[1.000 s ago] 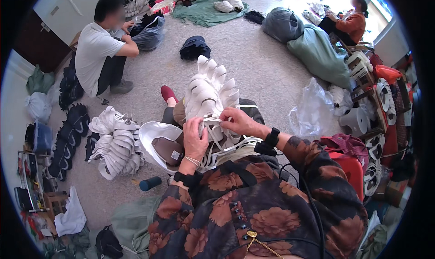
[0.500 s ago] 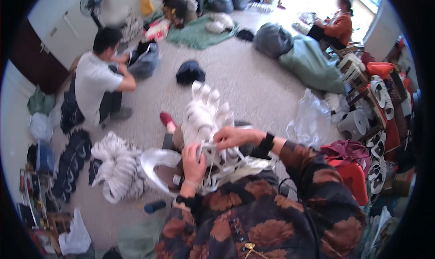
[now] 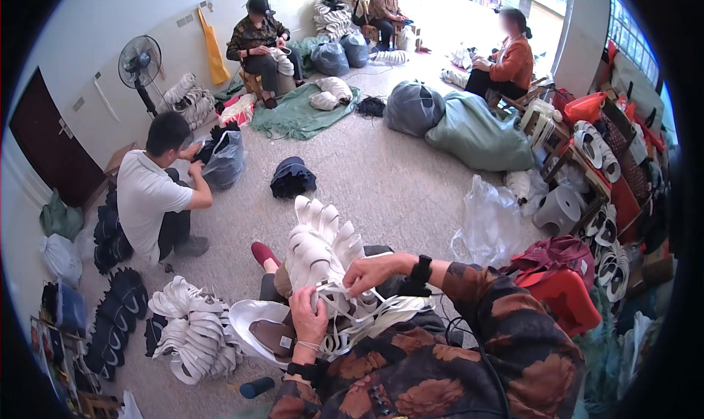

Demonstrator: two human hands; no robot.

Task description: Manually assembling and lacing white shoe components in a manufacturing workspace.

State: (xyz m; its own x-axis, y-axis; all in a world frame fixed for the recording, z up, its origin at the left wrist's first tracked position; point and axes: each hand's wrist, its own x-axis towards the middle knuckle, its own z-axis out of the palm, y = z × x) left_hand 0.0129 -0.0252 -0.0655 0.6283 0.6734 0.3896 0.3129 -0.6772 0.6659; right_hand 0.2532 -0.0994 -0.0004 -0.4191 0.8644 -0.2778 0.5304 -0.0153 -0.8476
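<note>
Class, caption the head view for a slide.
Left hand and right hand at white laces beside stacked white shoe uppers.

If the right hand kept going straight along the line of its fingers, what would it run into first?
The right hand points left and slightly down, so probably the white laces right at its fingertips, then perhaps the left hand; depth is hard to judge.
</note>
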